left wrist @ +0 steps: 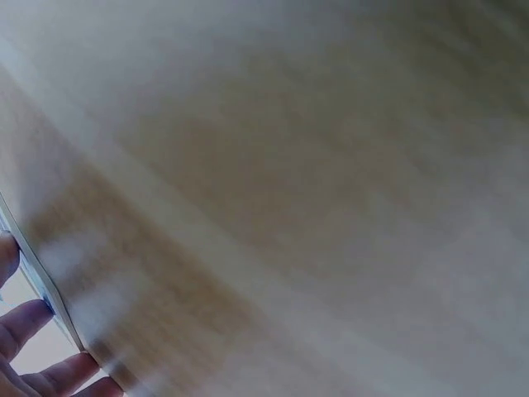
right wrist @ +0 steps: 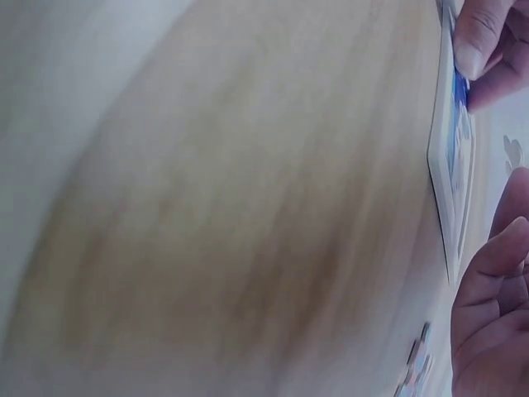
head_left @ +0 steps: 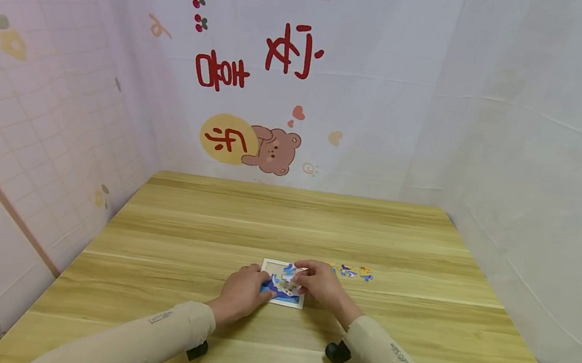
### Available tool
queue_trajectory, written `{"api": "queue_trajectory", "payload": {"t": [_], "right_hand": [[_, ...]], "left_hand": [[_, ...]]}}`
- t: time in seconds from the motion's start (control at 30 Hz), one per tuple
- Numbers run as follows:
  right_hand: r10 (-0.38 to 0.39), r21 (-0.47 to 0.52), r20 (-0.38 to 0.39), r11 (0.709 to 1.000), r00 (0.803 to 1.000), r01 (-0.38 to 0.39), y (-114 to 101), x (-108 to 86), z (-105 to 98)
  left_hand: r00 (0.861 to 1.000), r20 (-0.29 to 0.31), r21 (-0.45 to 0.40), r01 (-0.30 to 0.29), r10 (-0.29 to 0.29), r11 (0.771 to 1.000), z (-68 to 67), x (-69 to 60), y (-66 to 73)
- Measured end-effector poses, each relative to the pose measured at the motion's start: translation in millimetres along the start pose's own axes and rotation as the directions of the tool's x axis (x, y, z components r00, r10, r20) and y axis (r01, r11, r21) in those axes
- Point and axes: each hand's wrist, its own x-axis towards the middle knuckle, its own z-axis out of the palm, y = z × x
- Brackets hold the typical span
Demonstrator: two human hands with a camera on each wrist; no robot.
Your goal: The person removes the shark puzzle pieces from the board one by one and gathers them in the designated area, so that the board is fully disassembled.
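Note:
A white-framed jigsaw puzzle (head_left: 280, 304) lies on the table, its lower part filled with a blue and white picture. My left hand (head_left: 244, 291) holds its left side, thumb over the lower face; the left fingertips (left wrist: 62, 372) touch the frame's edge. Over the right side, my right hand (head_left: 322, 283) has curled fingers and pinches a pale puzzle piece (head_left: 296, 279), partly hidden by the fingers. A light blue piece (head_left: 289, 270) shows beside the fingertips. In the right wrist view, my right hand (right wrist: 496, 310) is beside the puzzle frame (right wrist: 440, 157).
Several loose puzzle pieces (head_left: 348, 271) lie on the wooden table (head_left: 195, 224), right of the frame and beyond my right hand. A printed white cloth (head_left: 377, 125) hangs behind the table, with more cloth at both sides. Black devices (head_left: 337, 353) are at both wrists.

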Motion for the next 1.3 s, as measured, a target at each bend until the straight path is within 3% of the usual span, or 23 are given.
{"api": "queue_trajectory", "payload": {"t": [0.33, 0.67, 1.0, 1.3], "right_hand": [[-0.001, 0.012, 0.01, 1.0, 1.0, 0.0, 5, -8.4, -30], [-0.009, 0.029, 0.017, 1.0, 1.0, 0.009, 14, -17.5, -68], [0.013, 0.0, -0.031, 1.0, 0.999, -0.013, 29, -23.4, -97], [0.009, 0.001, 0.016, 1.0, 1.0, -0.009, 46, -31.6, -114]], "left_hand": [[0.999, -0.043, -0.018, -0.017, 0.016, 1.0, 0.2, -2.2, 1.0], [0.999, -0.032, -0.022, -0.005, 0.005, 1.0, -1.5, -2.2, 3.7], [1.0, -0.023, -0.042, -0.002, 0.001, 0.999, -3.7, -4.9, 4.8], [1.0, -0.021, -0.04, -0.002, 0.001, 0.999, -0.5, -3.4, 2.4]]}}
